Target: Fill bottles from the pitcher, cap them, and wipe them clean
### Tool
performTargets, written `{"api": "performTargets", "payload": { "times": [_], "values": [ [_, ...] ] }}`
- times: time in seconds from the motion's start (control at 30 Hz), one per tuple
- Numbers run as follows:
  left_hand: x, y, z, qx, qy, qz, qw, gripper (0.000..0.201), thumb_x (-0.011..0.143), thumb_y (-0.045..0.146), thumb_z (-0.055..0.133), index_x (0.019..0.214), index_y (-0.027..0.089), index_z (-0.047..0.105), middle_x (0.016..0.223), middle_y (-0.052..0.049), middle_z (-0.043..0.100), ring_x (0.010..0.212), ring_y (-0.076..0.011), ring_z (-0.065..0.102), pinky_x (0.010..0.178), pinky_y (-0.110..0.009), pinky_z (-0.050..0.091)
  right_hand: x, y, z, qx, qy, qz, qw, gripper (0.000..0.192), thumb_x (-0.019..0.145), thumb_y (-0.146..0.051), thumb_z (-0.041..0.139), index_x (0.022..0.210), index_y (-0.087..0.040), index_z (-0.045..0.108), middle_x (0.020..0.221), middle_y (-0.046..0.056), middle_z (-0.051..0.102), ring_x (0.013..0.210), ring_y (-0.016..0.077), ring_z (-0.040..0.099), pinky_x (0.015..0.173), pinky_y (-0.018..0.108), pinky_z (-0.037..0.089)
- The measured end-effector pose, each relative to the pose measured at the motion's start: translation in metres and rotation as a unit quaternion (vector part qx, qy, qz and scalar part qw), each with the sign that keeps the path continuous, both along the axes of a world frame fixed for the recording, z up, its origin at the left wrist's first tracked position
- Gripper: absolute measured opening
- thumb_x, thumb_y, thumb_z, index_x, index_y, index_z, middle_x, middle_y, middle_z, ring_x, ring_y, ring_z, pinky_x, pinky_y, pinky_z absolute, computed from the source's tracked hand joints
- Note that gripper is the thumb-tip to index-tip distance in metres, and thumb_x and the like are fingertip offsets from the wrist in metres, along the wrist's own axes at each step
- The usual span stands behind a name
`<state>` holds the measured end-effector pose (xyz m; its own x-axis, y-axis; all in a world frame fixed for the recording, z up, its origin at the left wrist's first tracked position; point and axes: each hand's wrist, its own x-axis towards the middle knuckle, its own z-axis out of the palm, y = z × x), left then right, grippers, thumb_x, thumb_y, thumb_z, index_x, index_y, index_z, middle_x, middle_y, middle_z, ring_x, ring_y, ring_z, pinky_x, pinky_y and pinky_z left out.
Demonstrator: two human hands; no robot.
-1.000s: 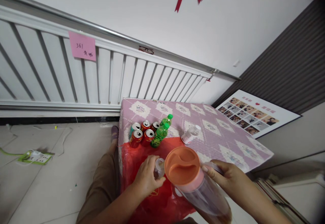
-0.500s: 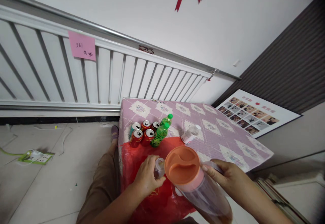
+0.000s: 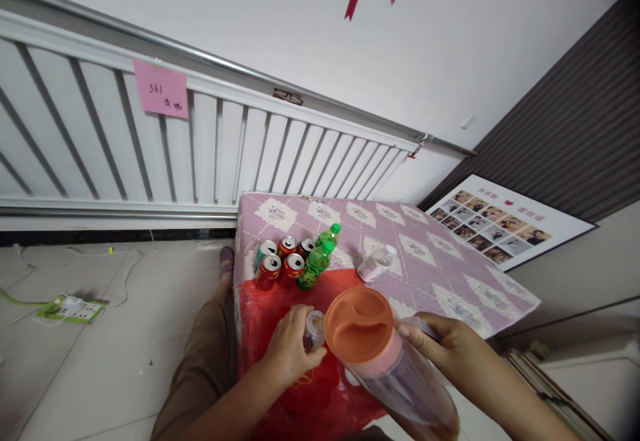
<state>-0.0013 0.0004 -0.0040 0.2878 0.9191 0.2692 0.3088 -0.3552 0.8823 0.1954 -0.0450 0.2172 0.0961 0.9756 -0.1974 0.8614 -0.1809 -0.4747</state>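
At far left, a green-and-white power strip [image 3: 73, 309] lies on the floor, and a pink note [image 3: 161, 89] is fixed to the white radiator [image 3: 255, 151]. Five upright cans [image 3: 293, 271], one of them teal, stand close together near the left edge of the patterned table [image 3: 425, 247]. Red sheeting [image 3: 265, 311] covers the near left part of that surface. Above it the left hand [image 3: 287, 347] is partly curled, fingers and thumb around a small clear container [image 3: 315, 333]. Two green bottles [image 3: 314, 269] stand just beside the cans. The orange-lidded pitcher [image 3: 400, 387] is held tilted over the table's near edge, lid towards the container — contact between the two cannot be determined — with brownish liquid low in its body. A clear bottle [image 3: 376, 265] stands well in from the edges. The right hand [image 3: 445, 341] is closed around the pitcher's handle. At far right, a photo board [image 3: 510, 221] leans beyond the table.
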Motion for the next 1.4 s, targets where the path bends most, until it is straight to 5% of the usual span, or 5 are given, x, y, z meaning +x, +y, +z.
{"api": "performTargets", "payload": {
  "times": [1.4],
  "values": [
    [-0.0001, -0.0002, 0.0004, 0.002, 0.002, -0.001, 1.0, 0.061, 0.065, 0.018, 0.07, 0.121, 0.017, 0.046, 0.121, -0.014, 0.059, 0.114, -0.0312, 0.058, 0.099, -0.05, 0.048, 0.0003, 0.0025, 0.001, -0.026, 0.024, -0.006, 0.999, 0.051, 0.071, -0.07, 0.058, 0.063, -0.019, 0.058, 0.06, 0.002, 0.058, 0.061, 0.0181, 0.05, 0.056, 0.028, 0.038]
  ]
}}
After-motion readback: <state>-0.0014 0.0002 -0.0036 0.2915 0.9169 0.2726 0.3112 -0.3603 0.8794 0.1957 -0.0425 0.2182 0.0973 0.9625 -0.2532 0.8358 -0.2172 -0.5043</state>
